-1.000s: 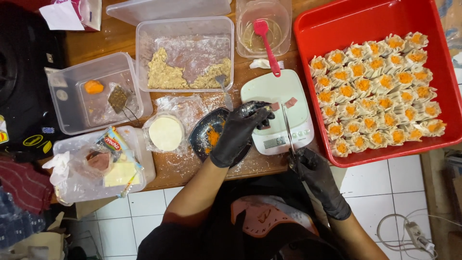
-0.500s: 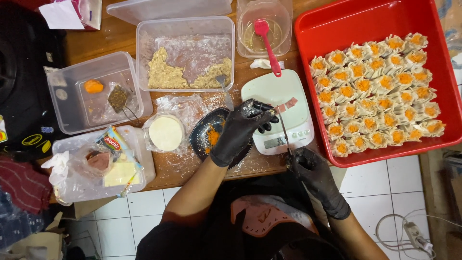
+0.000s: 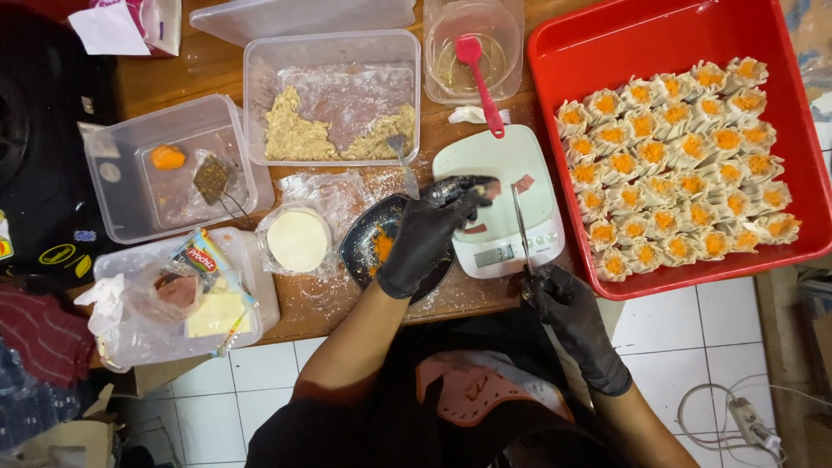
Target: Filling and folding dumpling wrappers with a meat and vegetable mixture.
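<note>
1. Head view, the hands. The landmark is the pale kitchen scale, which sits on the wooden table near its front edge. The left hand, in a black glove, reaches over the scale's left side with its fingers curled narrow around a small piece of pinkish filling above the platform. The right hand, also black-gloved, sits just below the scale's lower right corner, fingers closed around the handle of a thin metal utensil whose blade runs up across the scale's platform.

2. Head view, on and beside the scale. Small pinkish scraps lie on the platform to the right of the utensil. A small dark dish holding orange gratings touches the left side of the scale and lies partly under the left wrist. Further left of the dish is a stack of round pale wrappers in clear plastic.

3. Head view, above the scale. A clear tub with minced filling and a spoon stands up and to the left. Straight above is a round clear container of liquid; a red spatula leans out of it, its handle end reaching the scale's top edge.

4. Head view, right of the scale. A red tray lies just beside it, filled with rows of dumplings topped with orange.

5. Head view, far left of the scale. A clear box holds a piece of carrot and a small grater; below it sits a bagged container of packets.
</note>
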